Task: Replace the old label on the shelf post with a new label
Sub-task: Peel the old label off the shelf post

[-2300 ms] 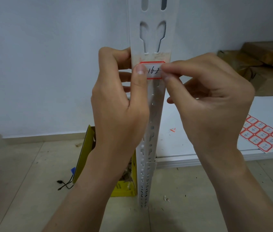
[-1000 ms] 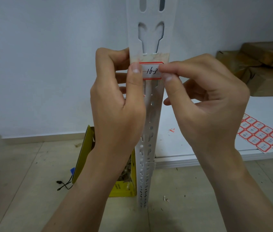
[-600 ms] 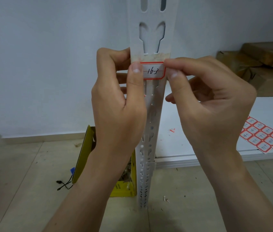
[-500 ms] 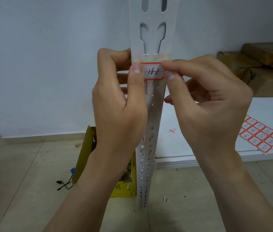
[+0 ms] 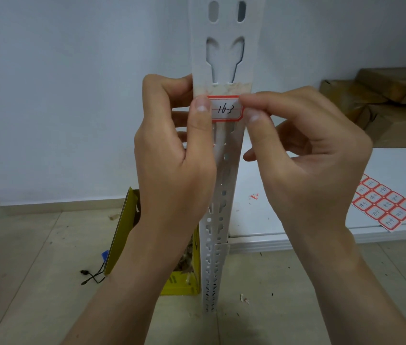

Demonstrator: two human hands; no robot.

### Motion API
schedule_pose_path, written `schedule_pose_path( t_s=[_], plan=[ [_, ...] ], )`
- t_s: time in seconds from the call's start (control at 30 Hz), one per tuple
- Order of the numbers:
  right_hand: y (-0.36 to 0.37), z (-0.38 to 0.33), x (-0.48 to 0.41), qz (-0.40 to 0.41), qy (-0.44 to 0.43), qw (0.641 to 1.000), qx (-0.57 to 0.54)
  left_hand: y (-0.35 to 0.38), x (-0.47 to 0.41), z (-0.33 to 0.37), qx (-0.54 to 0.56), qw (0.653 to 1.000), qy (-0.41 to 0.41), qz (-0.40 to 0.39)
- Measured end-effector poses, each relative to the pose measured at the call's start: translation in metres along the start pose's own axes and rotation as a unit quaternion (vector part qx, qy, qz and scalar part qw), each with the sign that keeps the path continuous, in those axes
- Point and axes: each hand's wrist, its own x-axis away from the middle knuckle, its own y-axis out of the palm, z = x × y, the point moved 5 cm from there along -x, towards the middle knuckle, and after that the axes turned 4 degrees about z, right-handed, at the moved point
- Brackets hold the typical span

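A white slotted shelf post (image 5: 224, 53) stands upright in the middle of the view. A yellowish band of old label residue (image 5: 224, 89) crosses it. Just below that band lies a new red-bordered white label (image 5: 225, 109) with "16-3" written on it. My left hand (image 5: 172, 155) wraps the post from the left, its thumb pressed on the label's left end. My right hand (image 5: 304, 155) pinches the label's right edge between thumb and forefinger.
A sheet of red-bordered labels (image 5: 383, 205) lies on the white shelf board (image 5: 296, 220) at right. Brown parcels (image 5: 381, 100) are stacked at the back right. A yellow box (image 5: 127, 230) with scraps and a black cord (image 5: 92, 276) sit on the tiled floor.
The label stays at the same spot on the post. My right fingers have shifted slightly along its right edge; my left thumb stays on the left end.
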Motion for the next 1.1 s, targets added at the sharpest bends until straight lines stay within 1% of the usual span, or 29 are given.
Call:
schedule_pose_path(
  t_s=[0.17,0.33,0.47,0.6,0.77,0.9,1.1],
  plan=[
    [0.0017,-0.0004,-0.0006,-0.011,-0.004,1.000,0.007,0.0002,0.0004,-0.0007,-0.007,1.000,0.003,-0.001],
    [-0.0005,0.0004,-0.0001,-0.001,0.010,1.000,0.001,-0.0005,0.0000,-0.0007,-0.004,1.000,0.000,-0.001],
    [0.0017,-0.0013,-0.0005,-0.015,0.005,1.000,0.005,-0.0007,-0.0003,-0.0010,-0.007,1.000,0.000,-0.001],
    [-0.0007,-0.0004,-0.0011,-0.001,0.012,1.000,-0.001,-0.0005,-0.0003,-0.0004,-0.003,1.000,-0.004,-0.001],
    [0.0019,-0.0018,-0.0023,-0.016,0.006,1.000,0.002,-0.0004,0.0001,-0.0001,-0.006,1.000,0.001,-0.001],
    [-0.0002,0.0006,-0.0016,-0.006,0.019,1.000,-0.002,-0.0003,0.0000,-0.0005,-0.001,1.000,-0.004,-0.001],
    [0.0004,0.0001,-0.0022,-0.012,0.007,1.000,0.009,0.0000,0.0004,-0.0004,-0.004,1.000,-0.002,-0.001]
  ],
)
